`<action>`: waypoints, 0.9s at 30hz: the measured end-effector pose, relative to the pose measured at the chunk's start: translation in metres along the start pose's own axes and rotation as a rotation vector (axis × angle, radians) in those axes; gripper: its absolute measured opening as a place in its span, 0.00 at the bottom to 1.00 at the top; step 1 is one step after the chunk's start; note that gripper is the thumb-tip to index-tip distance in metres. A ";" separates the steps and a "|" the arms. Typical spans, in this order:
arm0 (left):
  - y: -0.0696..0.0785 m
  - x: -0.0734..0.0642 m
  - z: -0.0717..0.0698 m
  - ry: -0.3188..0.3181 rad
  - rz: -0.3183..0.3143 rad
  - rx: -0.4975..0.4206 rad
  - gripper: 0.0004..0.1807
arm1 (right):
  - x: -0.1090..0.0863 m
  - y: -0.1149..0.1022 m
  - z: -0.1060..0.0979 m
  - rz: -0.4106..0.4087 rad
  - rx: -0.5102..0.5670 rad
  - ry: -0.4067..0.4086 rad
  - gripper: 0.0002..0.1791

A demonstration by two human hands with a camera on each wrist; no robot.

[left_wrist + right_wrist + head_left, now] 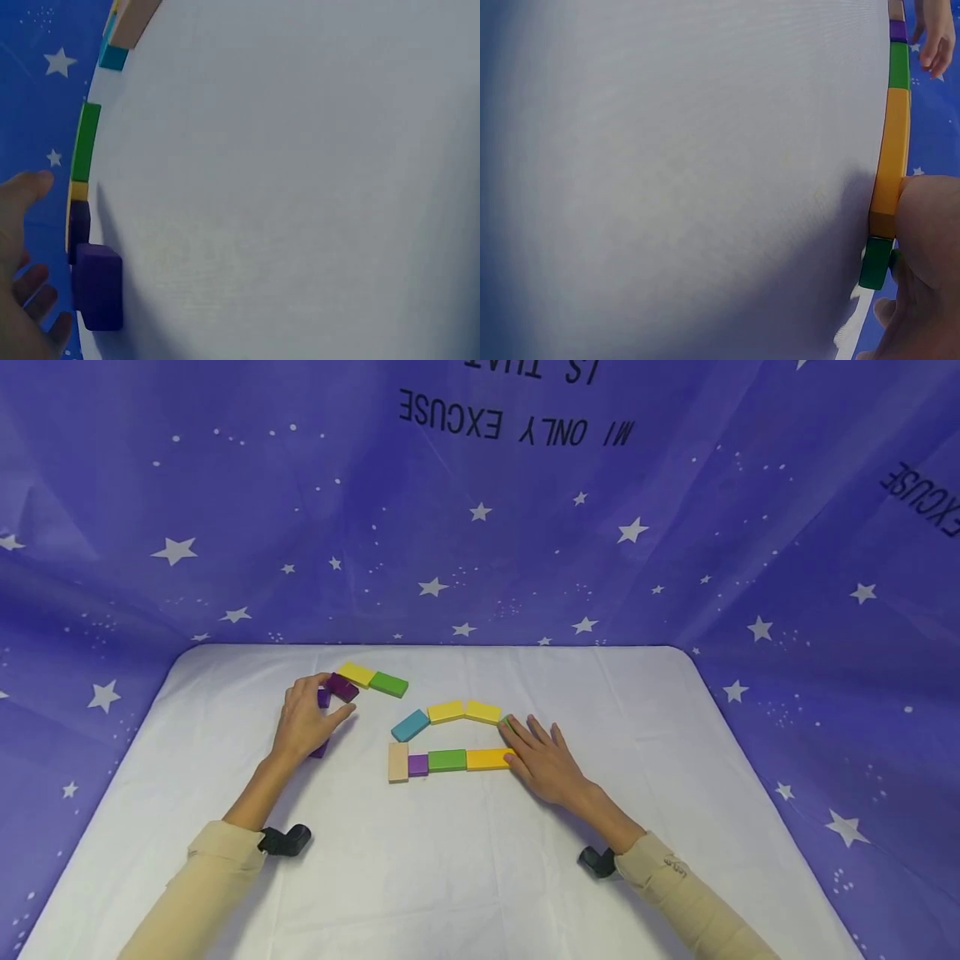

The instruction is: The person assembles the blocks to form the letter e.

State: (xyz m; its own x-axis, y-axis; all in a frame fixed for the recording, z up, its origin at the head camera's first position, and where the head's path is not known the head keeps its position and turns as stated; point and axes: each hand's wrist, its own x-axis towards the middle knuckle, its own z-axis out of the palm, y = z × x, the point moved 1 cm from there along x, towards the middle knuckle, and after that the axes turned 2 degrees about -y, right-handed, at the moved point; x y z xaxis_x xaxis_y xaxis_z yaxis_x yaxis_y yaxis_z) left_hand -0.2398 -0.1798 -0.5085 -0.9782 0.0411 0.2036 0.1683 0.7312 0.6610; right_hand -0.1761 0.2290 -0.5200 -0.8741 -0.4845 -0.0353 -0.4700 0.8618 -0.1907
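Observation:
In the head view my left hand (pixel 303 722) hovers over the left group of blocks, thumb apart from the fingers. Its fingertips are right by a dark purple block (pixel 343 687); a violet block (pixel 323 698) shows partly behind the hand. My right hand (pixel 551 768) lies with spread fingers over the right end of the block shape. Its thumb is at the long orange block (pixel 486 760), and a fingertip covers most of a small green block (pixel 506 722). In the right wrist view, another green block (pixel 876 262) sits at the orange block's end, beside this hand.
A yellow block (pixel 356 674) and a green block (pixel 389 684) lie behind the purple one. Between the hands, a blue block (pixel 410 726) and two yellow blocks (pixel 447 712) arch above a straight row with a beige block (pixel 398 762), a small purple block (pixel 417 766) and a green block (pixel 447 761).

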 end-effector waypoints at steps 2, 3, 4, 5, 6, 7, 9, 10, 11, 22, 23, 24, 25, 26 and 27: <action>-0.005 0.003 0.001 -0.016 -0.028 0.019 0.41 | 0.000 0.000 0.000 0.000 0.003 -0.002 0.32; -0.007 0.005 0.001 -0.021 -0.044 0.026 0.42 | 0.000 -0.001 -0.001 0.001 0.003 -0.002 0.32; -0.009 0.006 0.001 -0.025 -0.058 0.032 0.43 | 0.000 -0.001 -0.001 0.002 0.002 -0.004 0.32; -0.010 0.008 0.001 -0.027 -0.071 0.038 0.43 | 0.000 -0.001 -0.001 0.003 -0.001 -0.004 0.32; -0.012 0.009 0.001 -0.030 -0.083 0.040 0.43 | 0.000 -0.001 -0.001 0.002 -0.001 -0.002 0.32; -0.013 0.010 0.001 -0.032 -0.091 0.043 0.43 | 0.001 -0.002 -0.002 0.004 -0.003 -0.003 0.32; -0.015 0.012 0.001 -0.037 -0.102 0.049 0.42 | 0.001 -0.002 -0.002 0.007 -0.005 -0.004 0.32; -0.015 0.013 0.000 -0.041 -0.103 0.051 0.42 | 0.001 -0.002 -0.002 0.008 -0.005 -0.005 0.32; -0.016 0.013 0.000 -0.044 -0.103 0.057 0.41 | 0.001 -0.002 -0.002 0.009 -0.003 -0.006 0.32; -0.019 0.014 0.004 -0.066 -0.127 0.130 0.44 | 0.001 0.001 0.002 0.008 -0.010 -0.030 0.32; -0.018 0.015 0.004 -0.068 -0.127 0.128 0.44 | 0.001 0.001 0.002 0.006 -0.009 -0.026 0.32; -0.017 0.015 0.004 -0.070 -0.125 0.126 0.43 | 0.001 0.001 0.001 0.004 -0.010 -0.023 0.32; -0.017 0.016 0.005 -0.072 -0.120 0.125 0.42 | 0.001 0.001 0.001 0.004 -0.012 -0.020 0.32; -0.016 0.017 0.004 -0.074 -0.115 0.122 0.41 | 0.001 0.001 0.001 0.003 -0.013 -0.017 0.32; -0.016 0.018 0.004 -0.077 -0.111 0.118 0.40 | 0.001 0.001 0.000 0.004 -0.012 -0.017 0.32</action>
State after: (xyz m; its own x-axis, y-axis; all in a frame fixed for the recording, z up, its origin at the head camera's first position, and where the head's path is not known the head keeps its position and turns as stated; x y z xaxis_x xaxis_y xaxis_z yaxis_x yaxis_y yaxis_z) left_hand -0.2603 -0.1878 -0.5183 -0.9971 0.0044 0.0756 0.0479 0.8090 0.5858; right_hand -0.1772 0.2292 -0.5205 -0.8736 -0.4838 -0.0522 -0.4684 0.8652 -0.1790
